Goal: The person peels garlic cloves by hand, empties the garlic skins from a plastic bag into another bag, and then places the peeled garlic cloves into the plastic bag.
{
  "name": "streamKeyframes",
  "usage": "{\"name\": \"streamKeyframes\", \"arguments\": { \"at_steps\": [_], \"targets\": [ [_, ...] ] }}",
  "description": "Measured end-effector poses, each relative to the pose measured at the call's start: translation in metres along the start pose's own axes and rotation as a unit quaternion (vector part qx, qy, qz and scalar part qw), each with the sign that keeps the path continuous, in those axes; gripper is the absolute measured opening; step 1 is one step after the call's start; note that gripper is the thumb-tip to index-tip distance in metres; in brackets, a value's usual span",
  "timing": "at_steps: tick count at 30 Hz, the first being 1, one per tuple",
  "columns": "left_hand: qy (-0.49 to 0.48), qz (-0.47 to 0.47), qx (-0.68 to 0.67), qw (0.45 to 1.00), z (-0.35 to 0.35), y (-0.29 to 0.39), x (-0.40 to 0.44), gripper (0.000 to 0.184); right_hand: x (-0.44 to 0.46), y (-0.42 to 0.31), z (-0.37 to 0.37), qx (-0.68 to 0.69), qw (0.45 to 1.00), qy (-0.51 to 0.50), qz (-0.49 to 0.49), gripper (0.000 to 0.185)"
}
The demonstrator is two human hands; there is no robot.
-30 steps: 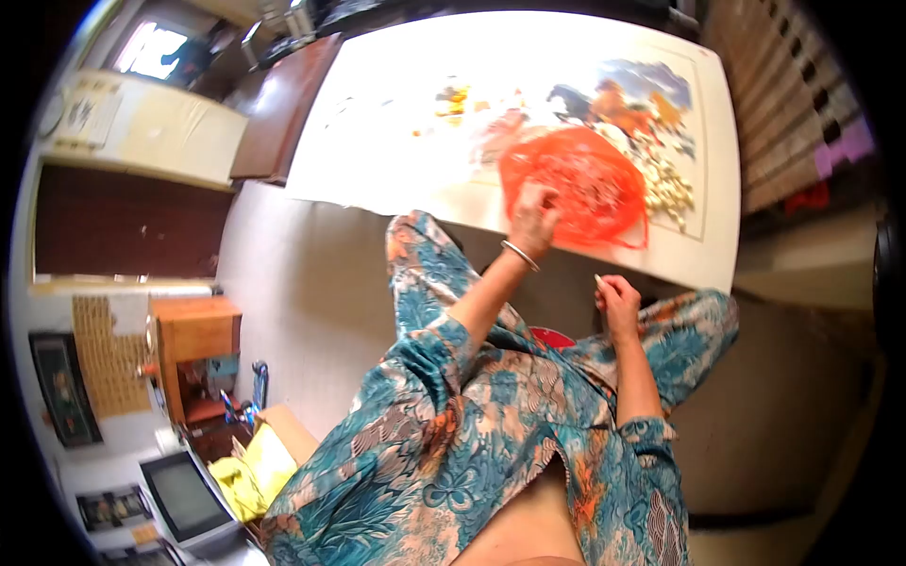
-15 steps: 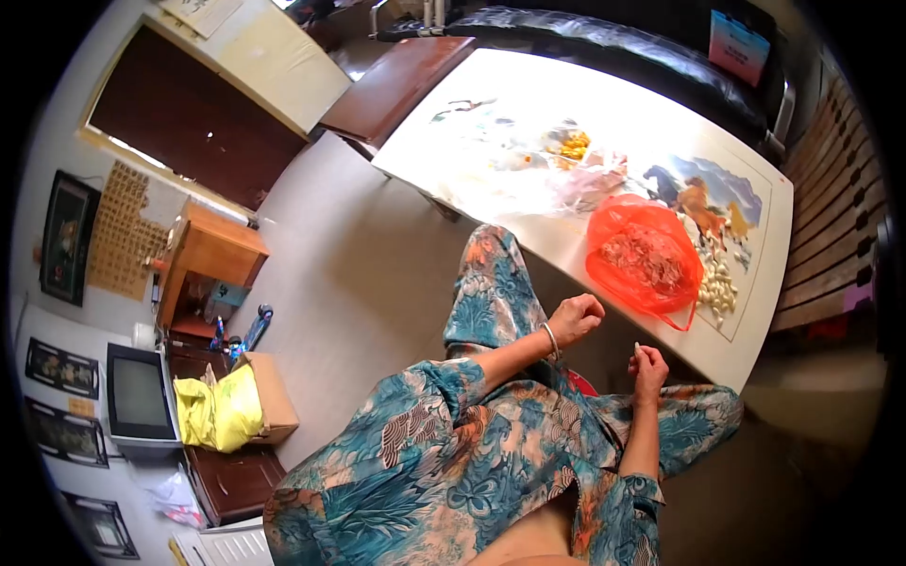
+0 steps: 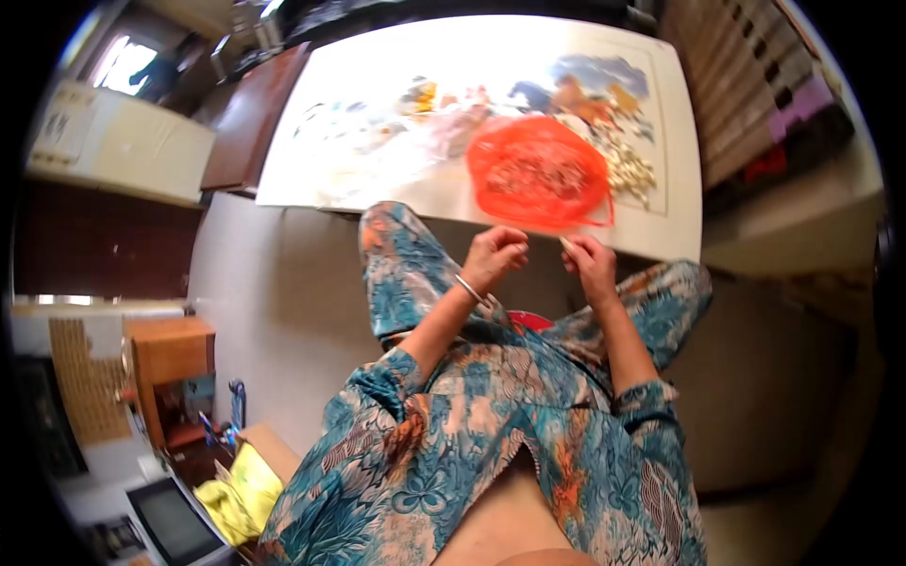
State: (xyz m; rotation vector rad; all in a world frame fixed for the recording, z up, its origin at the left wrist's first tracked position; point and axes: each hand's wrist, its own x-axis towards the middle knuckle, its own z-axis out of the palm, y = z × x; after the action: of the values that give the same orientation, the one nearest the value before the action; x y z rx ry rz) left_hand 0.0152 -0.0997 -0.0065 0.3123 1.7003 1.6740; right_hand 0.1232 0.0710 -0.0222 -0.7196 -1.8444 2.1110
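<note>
My left hand (image 3: 494,258), with a bracelet on its wrist, hovers just off the table's front edge. Its fingers are curled together, and whatever they may hold is too small to name. My right hand (image 3: 593,268) is closed beside it, pinching a small pale piece (image 3: 567,244) that looks like a garlic clove. Just beyond both hands, an open red plastic bag (image 3: 491,193) lies on the table with pinkish, papery bits inside. A pile of similar pale cloves (image 3: 630,174) rests to the right of the bag.
The white table (image 3: 311,179) carries a horse picture and some clear plastic (image 3: 448,137) with a yellow item. Part of a red object (image 3: 530,321) shows between my knees. A slatted wooden piece (image 3: 722,85) stands at the right. A yellow bag (image 3: 243,491) sits at lower left.
The view has turned, so the table now lies straight ahead. My hands have come closer together near the table edge. The right hand still holds the pale piece.
</note>
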Motion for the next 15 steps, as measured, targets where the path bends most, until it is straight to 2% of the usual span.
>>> {"name": "streamKeyframes", "arguments": {
  "at_steps": [4,6,14,15],
  "targets": [
    [-0.032,-0.010,-0.017,0.999,0.024,0.029,0.013,0.029,0.019,-0.020,-0.003,0.028,0.998,-0.060,-0.005,0.013],
    [-0.031,0.002,-0.020,0.999,0.034,0.044,0.021,0.028,0.028,-0.032,-0.004,0.032,0.995,-0.094,-0.024,0.014],
    [0.014,0.028,-0.023,0.999,0.053,0.056,0.062,0.014,0.065,-0.046,-0.012,-0.082,0.991,-0.098,-0.037,0.016],
    [0.015,0.033,-0.022,0.999,0.052,0.054,0.067,0.014,0.071,-0.047,-0.013,-0.105,0.987,-0.096,-0.076,0.016]
  ]
}}
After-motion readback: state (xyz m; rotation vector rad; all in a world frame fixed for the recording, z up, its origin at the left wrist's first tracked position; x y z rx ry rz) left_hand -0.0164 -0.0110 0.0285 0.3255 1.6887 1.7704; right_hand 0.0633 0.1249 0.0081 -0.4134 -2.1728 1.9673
